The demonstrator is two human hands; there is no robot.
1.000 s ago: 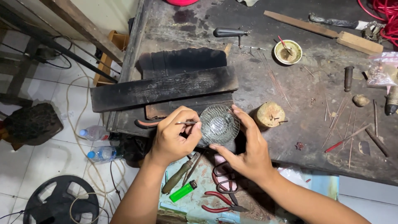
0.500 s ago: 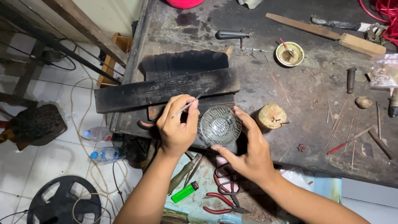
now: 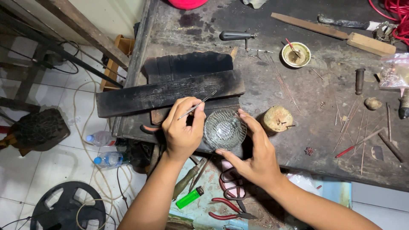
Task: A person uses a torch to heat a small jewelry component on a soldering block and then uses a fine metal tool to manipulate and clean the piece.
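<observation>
My left hand pinches thin metal tweezers, their tips pointing up and right over a charred black wooden plank. My right hand cups the right and lower edge of a round silver wire-mesh dome, holding it at the front edge of the dark workbench. The left hand's fingers rest against the dome's left rim.
A tan stone-like lump, loose wires, a small bowl, a file with wooden handle and a black-handled tool lie on the bench. Below sit red-handled pliers, a green lighter and water bottles.
My left hand lifted the tweezers off the dome's edge and turned their tips up and to the right. The right hand kept hold of the dome.
</observation>
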